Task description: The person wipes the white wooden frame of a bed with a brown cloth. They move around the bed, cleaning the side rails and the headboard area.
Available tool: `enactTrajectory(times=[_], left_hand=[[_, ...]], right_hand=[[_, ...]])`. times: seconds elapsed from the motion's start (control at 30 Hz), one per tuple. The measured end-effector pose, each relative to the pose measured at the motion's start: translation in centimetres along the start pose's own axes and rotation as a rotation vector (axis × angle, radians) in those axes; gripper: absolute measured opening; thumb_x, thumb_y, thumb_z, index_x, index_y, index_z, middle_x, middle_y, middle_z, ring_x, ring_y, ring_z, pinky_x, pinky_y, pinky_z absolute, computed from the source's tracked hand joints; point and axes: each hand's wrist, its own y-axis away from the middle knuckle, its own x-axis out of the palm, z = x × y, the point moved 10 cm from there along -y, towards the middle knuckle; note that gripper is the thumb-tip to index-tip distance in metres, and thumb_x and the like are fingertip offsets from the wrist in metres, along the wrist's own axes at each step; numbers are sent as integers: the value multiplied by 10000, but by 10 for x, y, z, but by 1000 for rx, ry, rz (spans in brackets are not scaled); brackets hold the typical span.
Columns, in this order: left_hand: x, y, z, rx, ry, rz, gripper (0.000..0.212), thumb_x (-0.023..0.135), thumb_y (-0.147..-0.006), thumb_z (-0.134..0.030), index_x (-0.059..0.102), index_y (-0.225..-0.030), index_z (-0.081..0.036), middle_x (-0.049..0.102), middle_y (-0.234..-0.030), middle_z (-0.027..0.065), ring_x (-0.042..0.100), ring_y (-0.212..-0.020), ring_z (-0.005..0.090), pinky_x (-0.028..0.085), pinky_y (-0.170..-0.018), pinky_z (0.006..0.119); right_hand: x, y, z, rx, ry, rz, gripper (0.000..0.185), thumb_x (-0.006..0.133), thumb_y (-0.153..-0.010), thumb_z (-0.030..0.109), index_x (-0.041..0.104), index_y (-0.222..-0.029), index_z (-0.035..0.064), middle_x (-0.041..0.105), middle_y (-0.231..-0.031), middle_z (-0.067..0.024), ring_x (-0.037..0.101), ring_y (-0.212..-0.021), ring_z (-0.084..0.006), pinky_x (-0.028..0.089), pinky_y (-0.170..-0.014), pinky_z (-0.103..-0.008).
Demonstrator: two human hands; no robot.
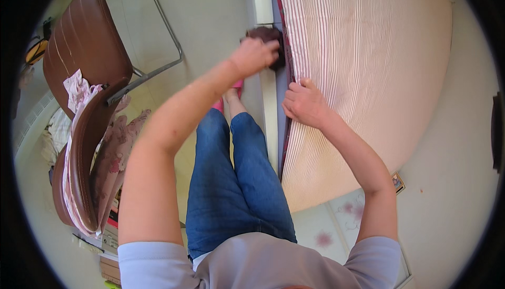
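Note:
A striped bed sheet (355, 72) in cream and red covers a mattress on the right. My right hand (303, 103) has its fingers curled over the sheet's near edge, gripping it. A dark red patterned layer (287, 48) shows beneath that edge. My left hand (254, 57), blurred, is further up beside the bed frame (269, 107). Directly behind it lies a dark brown, soft-looking object (265, 34), partly hidden by the fingers; whether the hand holds it is unclear.
A brown padded chair (86, 40) with a metal tube frame stands at the left. Beside it, flowered cloths (114, 151) hang over another brown seat. A white cabinet with flower patterns (325, 229) is at the lower right, near a small framed picture (398, 182).

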Motion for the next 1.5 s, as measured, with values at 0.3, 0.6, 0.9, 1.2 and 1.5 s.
enactTrajectory(times=[0.3,0.6,0.9,1.2,1.5], left_hand=[[-123,-64,197,-373,-308,-365,77,588,-792,-103,656,-819,-78,613,-1053,84,643,-758,251,548,-626,390],[-82,-11,175,-769,420,-602,347,659,-749,-184,701,-1089,-130,690,-1105,73,676,-884,325,546,-764,406],[-58,-5,184,-956,1238,-596,330,660,-790,-142,674,-1086,2,714,-867,112,672,-756,180,533,-710,312],[-78,-15,213,-958,839,-594,344,717,-788,-198,689,-1114,-93,717,-973,94,694,-854,200,534,-779,306],[-136,-45,295,-1002,776,-730,265,683,-766,-189,705,-1015,-100,674,-938,126,655,-898,326,525,-779,402]], right_hand=[[-1,-8,-3,7,-80,-34,181,673,-772,197,582,-633,124,526,-682,-8,527,-800,-172,394,-855,-346],[43,-29,-15,108,-60,-5,170,658,-785,180,591,-643,114,503,-703,-19,532,-830,-192,384,-982,-425],[-70,-137,-157,433,-22,-363,518,687,-767,150,556,-1266,103,472,-1382,-156,406,-1331,-323,287,-1088,-548],[-60,-186,-215,834,163,-403,763,634,-754,57,407,-1469,198,294,-1546,-147,218,-1446,-382,150,-1138,-607],[-97,-180,-204,718,87,-295,732,632,-688,-11,526,-1379,208,329,-1544,-110,253,-1424,-391,164,-1135,-607]])
